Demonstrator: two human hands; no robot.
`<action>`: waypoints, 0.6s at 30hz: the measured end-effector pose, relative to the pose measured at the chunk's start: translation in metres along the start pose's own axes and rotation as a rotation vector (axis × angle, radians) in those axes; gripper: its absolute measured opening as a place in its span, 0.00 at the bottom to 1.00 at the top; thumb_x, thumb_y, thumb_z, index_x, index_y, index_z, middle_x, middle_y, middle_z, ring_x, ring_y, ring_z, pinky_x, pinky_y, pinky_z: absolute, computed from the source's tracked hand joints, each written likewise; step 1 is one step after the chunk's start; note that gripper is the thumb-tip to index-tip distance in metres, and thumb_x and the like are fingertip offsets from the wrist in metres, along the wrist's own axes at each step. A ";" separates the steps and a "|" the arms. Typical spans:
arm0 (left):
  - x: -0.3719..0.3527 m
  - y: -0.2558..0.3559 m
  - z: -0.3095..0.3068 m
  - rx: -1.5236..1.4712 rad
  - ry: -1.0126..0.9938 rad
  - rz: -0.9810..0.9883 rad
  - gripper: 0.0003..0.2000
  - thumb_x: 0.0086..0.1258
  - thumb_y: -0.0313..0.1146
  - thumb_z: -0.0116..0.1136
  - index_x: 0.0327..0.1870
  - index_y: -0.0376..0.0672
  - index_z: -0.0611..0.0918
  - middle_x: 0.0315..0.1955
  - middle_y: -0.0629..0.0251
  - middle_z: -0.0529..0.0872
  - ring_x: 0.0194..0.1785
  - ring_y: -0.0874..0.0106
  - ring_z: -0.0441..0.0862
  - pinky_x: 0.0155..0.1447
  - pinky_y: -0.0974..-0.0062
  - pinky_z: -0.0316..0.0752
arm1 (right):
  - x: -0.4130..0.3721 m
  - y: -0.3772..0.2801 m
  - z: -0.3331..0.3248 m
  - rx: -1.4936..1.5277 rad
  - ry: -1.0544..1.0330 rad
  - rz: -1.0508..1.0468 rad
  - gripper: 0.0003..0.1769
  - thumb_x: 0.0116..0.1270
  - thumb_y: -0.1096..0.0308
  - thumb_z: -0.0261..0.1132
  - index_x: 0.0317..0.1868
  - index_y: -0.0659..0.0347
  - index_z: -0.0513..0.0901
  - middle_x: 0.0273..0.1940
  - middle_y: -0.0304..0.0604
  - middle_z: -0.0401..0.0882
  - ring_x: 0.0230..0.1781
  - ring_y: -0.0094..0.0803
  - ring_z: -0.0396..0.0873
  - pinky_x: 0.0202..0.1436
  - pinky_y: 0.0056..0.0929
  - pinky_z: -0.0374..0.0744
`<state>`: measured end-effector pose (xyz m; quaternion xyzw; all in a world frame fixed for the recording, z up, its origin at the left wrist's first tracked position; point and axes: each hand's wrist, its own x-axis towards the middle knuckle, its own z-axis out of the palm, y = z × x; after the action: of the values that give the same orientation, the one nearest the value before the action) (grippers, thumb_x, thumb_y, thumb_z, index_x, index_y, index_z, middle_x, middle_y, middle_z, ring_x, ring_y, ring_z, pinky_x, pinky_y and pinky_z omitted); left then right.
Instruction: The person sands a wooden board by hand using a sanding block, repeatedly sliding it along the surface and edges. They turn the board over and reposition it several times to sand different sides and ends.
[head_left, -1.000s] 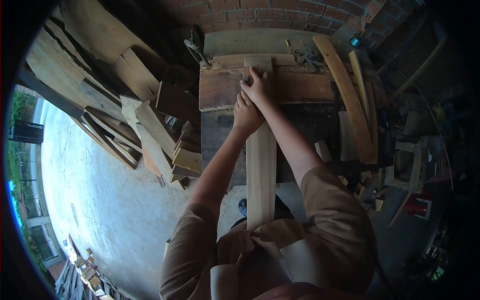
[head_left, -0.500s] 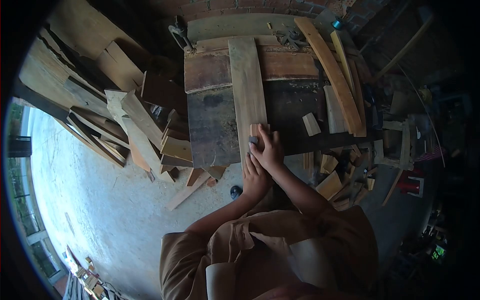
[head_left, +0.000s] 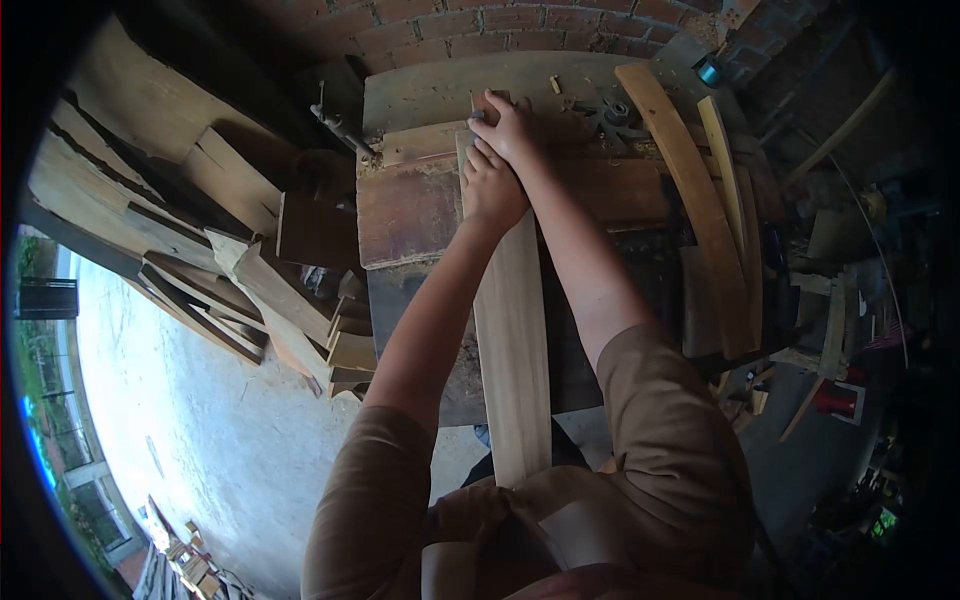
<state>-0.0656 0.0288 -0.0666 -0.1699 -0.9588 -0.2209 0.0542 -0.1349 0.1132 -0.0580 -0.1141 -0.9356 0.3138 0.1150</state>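
Observation:
A long pale board [head_left: 515, 370] runs along the workbench [head_left: 405, 225] from its far side toward my body, its near end overhanging the front edge. At the board's far end sits a small wooden hand plane [head_left: 479, 103], with a dark piece showing on its top. My right hand [head_left: 508, 128] is closed around the plane and covers most of it. Just behind, my left hand [head_left: 490, 190] is pressed against the plane's rear, its fingers bent and partly under the right hand. Both arms are stretched far forward.
A curved plank [head_left: 695, 200] and a thin yellowish strip [head_left: 728, 165] lie at the bench's right. A metal clamp [head_left: 340, 128] stands at the far left corner. Boards [head_left: 235, 185] lean at left. A blue spool [head_left: 709, 70] sits near the brick wall [head_left: 440, 35].
Both hands have slid the hand plane away from me, from the board's near part to its far end. The board now reaches closer to my body, and my torso leans forward.

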 end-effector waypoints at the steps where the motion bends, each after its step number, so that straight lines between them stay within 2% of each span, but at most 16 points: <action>1: 0.002 -0.001 -0.001 -0.010 0.002 0.002 0.46 0.55 0.48 0.57 0.61 0.18 0.47 0.56 0.35 0.59 0.58 0.43 0.63 0.62 0.56 0.60 | -0.001 -0.001 0.002 0.005 -0.003 -0.002 0.35 0.49 0.45 0.63 0.59 0.43 0.70 0.49 0.60 0.68 0.47 0.53 0.73 0.49 0.41 0.74; 5: -0.035 0.000 -0.009 -0.085 0.015 0.029 0.46 0.55 0.47 0.58 0.61 0.19 0.47 0.54 0.36 0.61 0.56 0.43 0.65 0.61 0.56 0.61 | -0.039 0.005 0.007 -0.054 0.192 -0.063 0.36 0.50 0.45 0.62 0.61 0.43 0.68 0.49 0.63 0.66 0.47 0.55 0.72 0.49 0.42 0.74; 6: -0.056 0.003 -0.017 -0.123 -0.026 0.027 0.47 0.53 0.48 0.60 0.61 0.20 0.47 0.55 0.35 0.60 0.56 0.43 0.64 0.61 0.56 0.60 | -0.062 0.001 -0.001 0.010 0.117 -0.031 0.36 0.50 0.46 0.63 0.61 0.44 0.68 0.46 0.62 0.67 0.46 0.55 0.71 0.48 0.42 0.74; 8: -0.110 0.007 -0.022 -0.102 -0.056 0.012 0.50 0.51 0.50 0.62 0.61 0.20 0.47 0.58 0.34 0.56 0.59 0.43 0.62 0.63 0.57 0.58 | -0.120 -0.006 -0.008 -0.003 0.153 -0.052 0.33 0.50 0.50 0.65 0.58 0.47 0.71 0.40 0.57 0.67 0.40 0.52 0.73 0.42 0.44 0.74; 10: -0.181 0.019 -0.031 -0.084 -0.038 -0.025 0.48 0.52 0.50 0.60 0.61 0.20 0.49 0.58 0.35 0.58 0.61 0.46 0.61 0.63 0.58 0.59 | -0.191 -0.014 -0.027 -0.018 0.050 -0.045 0.32 0.50 0.50 0.65 0.58 0.45 0.71 0.40 0.54 0.68 0.35 0.49 0.74 0.36 0.42 0.75; 11: -0.220 0.026 -0.036 -0.068 -0.034 -0.028 0.47 0.53 0.50 0.59 0.61 0.19 0.50 0.58 0.33 0.58 0.61 0.45 0.61 0.62 0.58 0.60 | -0.230 -0.014 -0.026 -0.044 0.091 -0.066 0.32 0.51 0.50 0.64 0.59 0.43 0.70 0.40 0.52 0.67 0.35 0.47 0.74 0.35 0.41 0.76; 13: -0.299 0.032 -0.038 -0.062 -0.090 -0.031 0.50 0.52 0.52 0.60 0.61 0.19 0.47 0.59 0.29 0.55 0.60 0.41 0.60 0.63 0.56 0.59 | -0.308 -0.017 -0.040 -0.014 0.022 -0.045 0.35 0.51 0.53 0.66 0.61 0.42 0.67 0.38 0.51 0.66 0.32 0.47 0.72 0.33 0.41 0.75; 14: -0.335 0.037 -0.047 -0.025 -0.020 0.023 0.44 0.53 0.49 0.59 0.59 0.18 0.54 0.56 0.31 0.61 0.57 0.43 0.66 0.60 0.57 0.64 | -0.346 -0.015 -0.041 -0.020 0.012 -0.032 0.35 0.50 0.54 0.67 0.61 0.42 0.67 0.38 0.50 0.66 0.33 0.46 0.72 0.33 0.41 0.74; 16: -0.399 0.040 -0.046 -0.032 -0.053 0.052 0.44 0.53 0.49 0.59 0.59 0.18 0.55 0.55 0.30 0.62 0.57 0.42 0.66 0.58 0.57 0.66 | -0.407 -0.013 -0.048 -0.031 0.056 -0.040 0.36 0.48 0.54 0.67 0.61 0.44 0.67 0.37 0.49 0.65 0.33 0.43 0.73 0.33 0.39 0.75; 18: -0.419 0.036 -0.037 -0.030 -0.064 0.079 0.44 0.53 0.49 0.59 0.59 0.18 0.55 0.55 0.30 0.62 0.57 0.42 0.67 0.58 0.57 0.66 | -0.429 -0.016 -0.056 -0.025 0.016 0.017 0.37 0.47 0.55 0.67 0.61 0.44 0.67 0.38 0.49 0.65 0.33 0.44 0.73 0.33 0.39 0.76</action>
<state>0.3400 -0.0837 -0.0936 -0.2157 -0.9491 -0.2275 0.0295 0.2856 0.0094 -0.0664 -0.1259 -0.9375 0.3020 0.1183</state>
